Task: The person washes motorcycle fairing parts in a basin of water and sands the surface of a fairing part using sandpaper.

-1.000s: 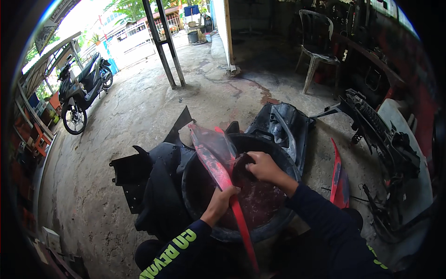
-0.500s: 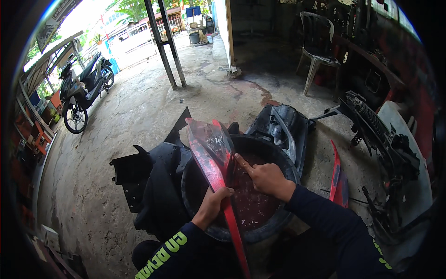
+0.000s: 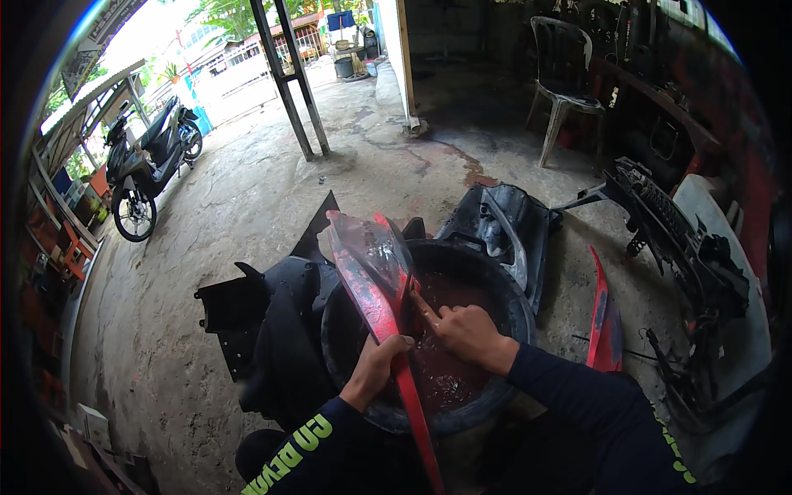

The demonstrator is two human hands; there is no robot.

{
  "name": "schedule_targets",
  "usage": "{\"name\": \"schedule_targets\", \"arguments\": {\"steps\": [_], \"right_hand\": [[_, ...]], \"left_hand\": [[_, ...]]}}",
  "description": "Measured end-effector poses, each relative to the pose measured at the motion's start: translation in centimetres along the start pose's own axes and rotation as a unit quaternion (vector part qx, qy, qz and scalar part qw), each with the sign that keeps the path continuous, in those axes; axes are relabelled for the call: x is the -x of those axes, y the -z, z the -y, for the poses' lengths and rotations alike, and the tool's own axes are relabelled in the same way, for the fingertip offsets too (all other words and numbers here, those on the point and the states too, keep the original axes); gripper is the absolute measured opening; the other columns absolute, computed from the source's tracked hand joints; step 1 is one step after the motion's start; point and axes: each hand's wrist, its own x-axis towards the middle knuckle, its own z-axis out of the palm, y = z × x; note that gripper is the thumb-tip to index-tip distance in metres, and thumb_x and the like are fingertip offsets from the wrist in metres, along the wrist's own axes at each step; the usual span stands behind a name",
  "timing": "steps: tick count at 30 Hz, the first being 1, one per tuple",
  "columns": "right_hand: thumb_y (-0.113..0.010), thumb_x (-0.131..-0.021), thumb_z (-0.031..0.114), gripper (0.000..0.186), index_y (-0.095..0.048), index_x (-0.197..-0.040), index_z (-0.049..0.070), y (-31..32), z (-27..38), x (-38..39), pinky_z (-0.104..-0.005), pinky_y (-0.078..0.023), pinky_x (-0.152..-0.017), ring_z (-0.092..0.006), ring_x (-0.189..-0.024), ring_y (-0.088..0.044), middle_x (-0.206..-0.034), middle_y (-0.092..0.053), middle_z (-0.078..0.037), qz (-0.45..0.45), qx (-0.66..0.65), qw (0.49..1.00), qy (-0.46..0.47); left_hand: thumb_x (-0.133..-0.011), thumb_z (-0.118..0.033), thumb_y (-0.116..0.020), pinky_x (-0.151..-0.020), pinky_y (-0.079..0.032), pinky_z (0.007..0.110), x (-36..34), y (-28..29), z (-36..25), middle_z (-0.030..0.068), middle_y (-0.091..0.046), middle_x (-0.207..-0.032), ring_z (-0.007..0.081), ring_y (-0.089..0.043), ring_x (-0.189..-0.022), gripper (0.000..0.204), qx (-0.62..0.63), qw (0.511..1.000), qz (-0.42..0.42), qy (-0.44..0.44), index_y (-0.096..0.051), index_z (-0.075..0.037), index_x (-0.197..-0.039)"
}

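Rough concrete floor (image 3: 206,214) spreads around you, with one scooter (image 3: 148,169) at the far left and one plastic chair (image 3: 569,104) at the far right. Near you, your left hand (image 3: 375,371) has its grip closed around the narrow part of a long red panel (image 3: 367,301), which slants over one dark basin (image 3: 523,309) of reddish liquid (image 3: 445,375). Your right hand (image 3: 469,334) reaches a finger to the panel's right edge; whether its curled fingers grip anything, you cannot tell. Judging by its thin shell, the panel should be light and fairly stiff, slippery where it shines wet, and liable to crack if its slender tail is bent; hold it by the middle and support the broad far end. Count two red panels: yours, plus a second red panel (image 3: 605,334) to the right. Black panels (image 3: 289,330) overlap left of the basin, their number unclear.
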Motion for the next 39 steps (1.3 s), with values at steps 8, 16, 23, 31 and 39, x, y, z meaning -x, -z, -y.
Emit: {"name": "schedule_targets", "arguments": {"steps": [8,16,23,31,39], "right_hand": [[-0.069,-0.082,0.015,0.045,-0.064,-0.126,0.005,1.6,0.7,-0.7,-0.0393,-0.057,-0.07,-0.0337,-0.079,-0.071,-0.09,-0.071,-0.017,-0.134,-0.223,0.957,-0.127],[-0.079,-0.085,0.014,0.025,-0.065,-0.098,-0.003,3.7,-0.1,-2.8,-0.0348,-0.054,-0.069,-0.0199,-0.078,-0.072,-0.084,-0.072,-0.018,-0.199,-0.453,0.827,-0.269],[-0.078,-0.086,0.014,0.027,-0.059,-0.095,-0.002,2.8,0.4,-4.2,-0.0364,-0.053,-0.069,-0.0215,-0.076,-0.07,-0.082,-0.069,-0.018,-0.287,-0.443,0.778,-0.34],[-0.076,-0.087,0.016,0.03,-0.056,-0.1,-0.001,2.3,1.0,-3.6,-0.045,-0.05,-0.074,-0.0418,-0.082,-0.066,-0.086,-0.064,-0.023,-0.321,-0.414,0.79,-0.318],[-0.075,-0.088,0.015,0.028,-0.055,-0.097,-0.002,2.0,0.5,-3.8,-0.0419,-0.051,-0.076,-0.037,-0.082,-0.067,-0.087,-0.065,-0.023,-0.346,-0.379,0.788,-0.341]], "left_hand": [[-0.084,-0.024,-0.061,-0.073,-0.044,0.026,0.2,-0.2,-0.4,0.0022,-0.059,-0.089,0.0113,-0.055,-0.081,0.032,-0.005,1.0,-0.007,0.01,-0.062,0.0,-0.105],[-0.084,-0.022,-0.061,-0.073,-0.044,0.026,1.1,-2.1,-1.6,0.0018,-0.059,-0.09,0.0108,-0.055,-0.081,0.029,0.043,0.999,-0.002,-0.007,-0.062,-0.001,-0.104],[-0.085,-0.022,-0.061,-0.071,-0.044,0.026,1.9,-4.5,-0.8,0.0027,-0.059,-0.086,0.0115,-0.056,-0.079,0.027,0.059,0.998,-0.017,-0.012,-0.061,-0.001,-0.101],[-0.085,-0.022,-0.06,-0.07,-0.043,0.027,1.7,-4.6,-0.3,0.002,-0.057,-0.084,0.012,-0.056,-0.078,0.023,0.074,0.997,-0.009,0.008,-0.061,-0.002,-0.096],[-0.087,-0.021,-0.06,-0.071,-0.045,0.027,3.0,-5.4,-0.5,0.003,-0.061,-0.086,0.0122,-0.058,-0.079,0.023,0.091,0.996,-0.007,0.019,-0.062,-0.001,-0.099]]}}
